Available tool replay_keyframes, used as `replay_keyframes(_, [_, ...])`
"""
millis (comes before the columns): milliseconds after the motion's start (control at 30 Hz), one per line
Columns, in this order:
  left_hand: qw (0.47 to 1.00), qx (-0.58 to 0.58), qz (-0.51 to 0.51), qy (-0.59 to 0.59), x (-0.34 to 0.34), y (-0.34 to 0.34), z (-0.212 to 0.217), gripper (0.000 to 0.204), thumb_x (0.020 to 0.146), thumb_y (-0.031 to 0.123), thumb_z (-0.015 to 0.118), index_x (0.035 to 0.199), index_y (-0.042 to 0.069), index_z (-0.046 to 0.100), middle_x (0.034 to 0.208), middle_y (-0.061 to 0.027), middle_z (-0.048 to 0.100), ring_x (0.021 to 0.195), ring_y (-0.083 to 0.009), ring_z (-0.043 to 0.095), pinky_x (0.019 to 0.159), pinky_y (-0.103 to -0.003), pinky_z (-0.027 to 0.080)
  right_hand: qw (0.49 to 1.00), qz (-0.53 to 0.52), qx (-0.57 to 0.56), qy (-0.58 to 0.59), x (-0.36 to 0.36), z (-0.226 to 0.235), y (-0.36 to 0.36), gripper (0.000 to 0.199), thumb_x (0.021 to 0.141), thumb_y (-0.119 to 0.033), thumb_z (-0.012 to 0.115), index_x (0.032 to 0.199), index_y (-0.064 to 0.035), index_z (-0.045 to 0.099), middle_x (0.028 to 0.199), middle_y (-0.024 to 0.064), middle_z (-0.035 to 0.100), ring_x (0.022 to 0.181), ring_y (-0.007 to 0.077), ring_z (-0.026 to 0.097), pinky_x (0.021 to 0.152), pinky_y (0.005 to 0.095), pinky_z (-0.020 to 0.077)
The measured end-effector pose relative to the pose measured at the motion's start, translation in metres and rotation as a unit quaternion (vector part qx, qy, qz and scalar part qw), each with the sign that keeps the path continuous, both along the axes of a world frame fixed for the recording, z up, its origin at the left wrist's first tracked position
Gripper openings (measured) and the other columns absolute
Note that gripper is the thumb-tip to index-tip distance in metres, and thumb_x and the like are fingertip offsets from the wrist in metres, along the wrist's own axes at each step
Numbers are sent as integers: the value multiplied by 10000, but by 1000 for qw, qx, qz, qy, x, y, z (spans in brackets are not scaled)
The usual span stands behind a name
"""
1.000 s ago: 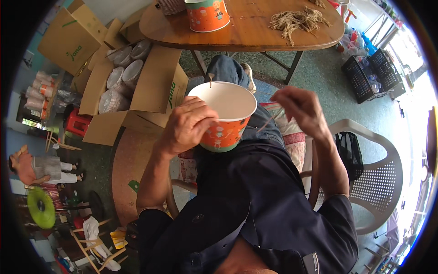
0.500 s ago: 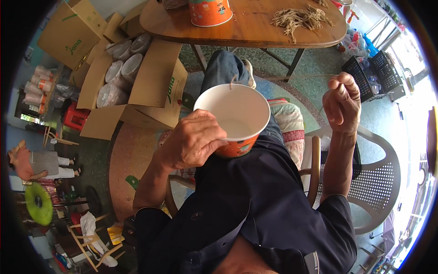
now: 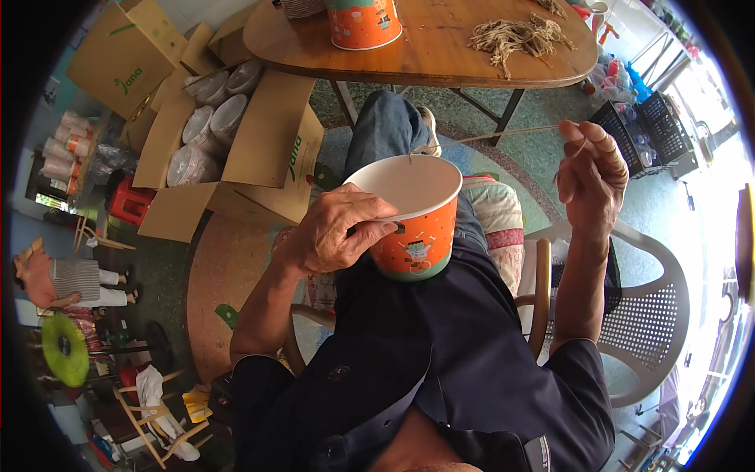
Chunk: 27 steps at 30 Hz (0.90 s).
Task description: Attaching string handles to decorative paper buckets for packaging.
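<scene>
A paper bucket [image 3: 417, 245], orange with a green base and white inside, rests on my lap, tilted so that its printed side shows. My left hand [image 3: 340, 230] is closed on its near left rim, thumb on the outside wall and fingers over the edge. From the far rim a thin tan string [image 3: 503, 135] runs taut to the right. My right hand [image 3: 591, 177] is raised and pinches that string between thumb and fingers, with a loose end hanging by the palm. How the string is fixed at the rim is too small to make out.
Ahead stands a wooden table [image 3: 440, 67] bearing another orange bucket [image 3: 366, 25] and a heap of tan strings [image 3: 523, 39]. An open cardboard box [image 3: 271, 130] of wrapped white tubs is at left. A plastic chair [image 3: 649, 315] and black crates [image 3: 653, 130] are at right.
The bucket has tipped, showing more of its outer wall and less of its inside. My right hand has turned slightly, and the string now slants up from the rim toward it.
</scene>
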<state>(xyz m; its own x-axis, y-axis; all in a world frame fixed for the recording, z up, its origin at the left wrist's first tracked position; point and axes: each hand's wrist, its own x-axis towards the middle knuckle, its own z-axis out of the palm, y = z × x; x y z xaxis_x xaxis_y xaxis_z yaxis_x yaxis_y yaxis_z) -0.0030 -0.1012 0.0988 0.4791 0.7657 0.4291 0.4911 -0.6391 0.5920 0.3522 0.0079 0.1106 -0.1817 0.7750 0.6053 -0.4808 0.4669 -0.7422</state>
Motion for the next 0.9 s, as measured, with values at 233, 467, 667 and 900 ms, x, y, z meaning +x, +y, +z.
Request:
replay_keyframes(233, [999, -34, 12, 11, 4, 3, 2, 115, 936, 115, 745, 951, 17, 687, 841, -152, 723, 789, -327, 719, 745, -397, 538, 981, -180, -6, -66, -7, 5, 1, 229, 1010, -61, 686, 1225, 15, 716, 1122, 215, 772, 514, 71, 593, 473, 215, 485])
replay_keyframes(467, [999, -1, 32, 15, 11, 4, -3, 142, 918, 142, 774, 930, 26, 693, 794, -135, 714, 748, -328, 712, 706, -405, 546, 982, -180, -62, 1, 0, 11, 8, 320, 1088, -276, 614, 1182, 11, 721, 986, 131, 789, 513, 34, 509, 459, 202, 381])
replay_keyframes(667, [999, -16, 44, -6, 16, 2, -3, 121, 926, 91, 747, 925, -15, 689, 815, -135, 715, 745, -305, 705, 712, -387, 543, 988, -152, -27, 4, 4, 9, 6, 308, 1092, -252, 604, 1206, 12, 712, 1015, 104, 765, 553, 36, 535, 475, 202, 406])
replay_keyframes(900, [994, -60, 72, -57, 21, 1, -8, 92, 933, 33, 725, 926, -41, 672, 795, -123, 711, 720, -209, 732, 676, -305, 573, 990, -109, -80, 46, 3, 8, 0, 316, 1100, -217, 585, 1263, 35, 684, 962, 73, 718, 663, 59, 603, 536, 208, 484])
